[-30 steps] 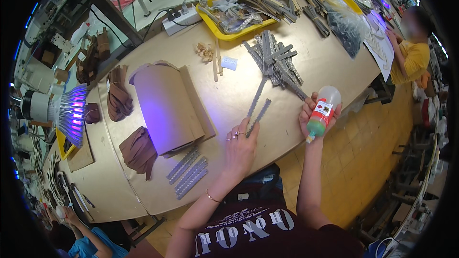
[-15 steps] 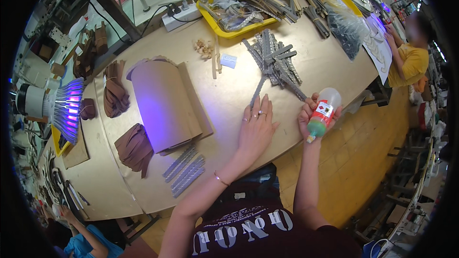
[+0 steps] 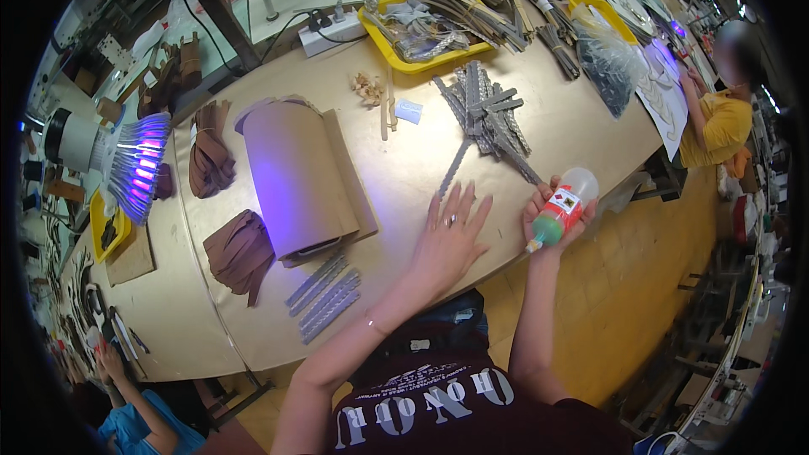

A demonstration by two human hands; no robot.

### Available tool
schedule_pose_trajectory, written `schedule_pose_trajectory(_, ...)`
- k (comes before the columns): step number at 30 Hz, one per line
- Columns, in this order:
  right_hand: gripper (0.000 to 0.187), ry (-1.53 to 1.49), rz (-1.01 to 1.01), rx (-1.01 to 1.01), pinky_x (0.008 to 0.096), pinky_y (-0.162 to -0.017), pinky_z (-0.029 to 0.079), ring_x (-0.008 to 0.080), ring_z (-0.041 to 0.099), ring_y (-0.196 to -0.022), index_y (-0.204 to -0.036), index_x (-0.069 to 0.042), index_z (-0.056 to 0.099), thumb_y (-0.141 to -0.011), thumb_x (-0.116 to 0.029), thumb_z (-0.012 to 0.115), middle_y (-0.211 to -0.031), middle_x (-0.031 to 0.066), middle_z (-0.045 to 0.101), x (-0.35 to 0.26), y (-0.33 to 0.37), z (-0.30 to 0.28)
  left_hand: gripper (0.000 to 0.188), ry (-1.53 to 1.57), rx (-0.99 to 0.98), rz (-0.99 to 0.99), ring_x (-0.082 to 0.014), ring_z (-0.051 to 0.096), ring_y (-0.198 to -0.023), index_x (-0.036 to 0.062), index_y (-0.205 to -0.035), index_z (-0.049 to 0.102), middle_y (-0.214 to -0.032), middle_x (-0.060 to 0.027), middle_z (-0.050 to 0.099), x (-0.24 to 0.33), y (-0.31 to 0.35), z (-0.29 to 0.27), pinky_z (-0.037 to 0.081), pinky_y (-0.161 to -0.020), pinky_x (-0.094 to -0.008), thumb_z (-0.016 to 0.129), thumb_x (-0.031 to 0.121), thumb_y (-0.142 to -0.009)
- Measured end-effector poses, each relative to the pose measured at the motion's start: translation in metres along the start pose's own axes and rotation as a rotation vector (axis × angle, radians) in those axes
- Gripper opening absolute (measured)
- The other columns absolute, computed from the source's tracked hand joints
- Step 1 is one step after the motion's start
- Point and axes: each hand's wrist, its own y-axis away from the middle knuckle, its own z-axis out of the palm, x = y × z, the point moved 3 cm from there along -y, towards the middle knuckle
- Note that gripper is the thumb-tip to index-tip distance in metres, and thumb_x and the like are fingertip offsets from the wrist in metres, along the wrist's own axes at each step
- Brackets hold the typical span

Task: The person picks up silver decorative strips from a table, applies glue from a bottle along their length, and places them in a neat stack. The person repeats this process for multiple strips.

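Observation:
My left hand [image 3: 448, 240] lies palm down over the table with its fingers spread, holding nothing. Just beyond its fingertips is a single grey braided strip [image 3: 456, 167], running up toward a loose pile of similar grey strips [image 3: 487, 114]. In my right hand [image 3: 538, 211] is a clear squeeze bottle [image 3: 566, 202] with a red and white label and green contents. The bottle is tilted, its crusted nozzle pointing down and left, near the table's front edge. Left of my left forearm, several grey strips [image 3: 327, 303] lie side by side.
A brown curved board [image 3: 295, 177] stands left of centre, beside brown strip bundles [image 3: 211, 152]. Behind are a yellow tray [image 3: 404, 63] and a white power strip [image 3: 333, 35]. A lamp [image 3: 139, 168] glows at left. Co-workers sit at far right [image 3: 716, 126] and lower left [image 3: 156, 425].
My left hand has drawn back slightly from the single strip, and its fingers have spread wider. The bottle in my right hand has turned a little, its nozzle shifting left. The view has shifted slightly.

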Motion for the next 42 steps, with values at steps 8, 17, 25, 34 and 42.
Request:
schedule_pose_trajectory(8, 0.058, 0.947, -0.472, 0.423, 0.0358, -0.078, 0.053, 0.0235, 0.062, -0.093, -0.119, 0.001, 0.051, -0.083, -0.042, 0.066, -0.102, 0.0104, 0.060, -0.008, 0.024, 0.017, 0.072, -0.012, -0.107, -0.220, -0.0364, 0.024, -0.142, 0.0023, -0.143, 0.037, -0.153, -0.0194, 0.027, 0.023, 0.101, -0.006, 0.018, -0.113, -0.0537, 0.061, 0.042, -0.088)
schedule_pose_trajectory(17, 0.056, 1.547, -0.626, 0.113, 0.0324, -0.080, 0.052, 0.0185, 0.064, -0.088, -0.109, 0.004, 0.056, -0.068, -0.020, 0.087, -0.099, 0.0104, 0.063, 0.030, -0.016, 0.081, 0.078, -0.103, -0.017, -0.319, -0.0356, 0.024, -0.142, -0.0004, -0.143, 0.037, -0.153, -0.0201, 0.028, 0.021, 0.124, -0.003, 0.014, -0.115, -0.0525, 0.060, 0.048, -0.086)
schedule_pose_trajectory(25, 0.058, 1.625, -0.608, 0.034, 0.0335, -0.088, 0.048, 0.0198, 0.059, -0.097, -0.117, 0.005, 0.052, -0.075, -0.022, 0.083, -0.109, 0.0113, 0.059, 0.042, -0.027, 0.066, 0.076, -0.082, -0.033, -0.356, -0.0351, 0.029, -0.141, -0.0006, -0.141, 0.040, -0.150, -0.0200, 0.033, 0.014, 0.122, -0.002, 0.015, -0.115, -0.0500, 0.060, 0.048, -0.086)
schedule_pose_trajectory(34, 0.058, 1.759, -0.707, 0.014, 0.0345, -0.087, 0.049, 0.0209, 0.059, -0.100, -0.120, 0.003, 0.051, -0.078, -0.022, 0.080, -0.113, 0.0121, 0.058, 0.029, -0.027, 0.065, 0.072, -0.104, -0.004, -0.350, -0.0367, 0.030, -0.139, 0.0020, -0.138, 0.045, -0.148, -0.0220, 0.035, 0.014, 0.122, -0.004, 0.017, -0.115, -0.0504, 0.061, 0.048, -0.085)
schedule_pose_trajectory(42, 0.054, 1.548, -0.683, 0.143, 0.0385, -0.084, 0.053, 0.0239, 0.061, -0.097, -0.123, 0.002, 0.050, -0.081, -0.024, 0.073, -0.112, 0.0143, 0.059, 0.005, -0.023, 0.058, 0.045, -0.044, 0.245, -0.394, -0.0321, 0.043, -0.128, 0.0076, -0.119, 0.063, -0.140, -0.0167, 0.046, 0.006, 0.058, -0.015, 0.025, -0.110, -0.0463, 0.071, 0.029, -0.080)
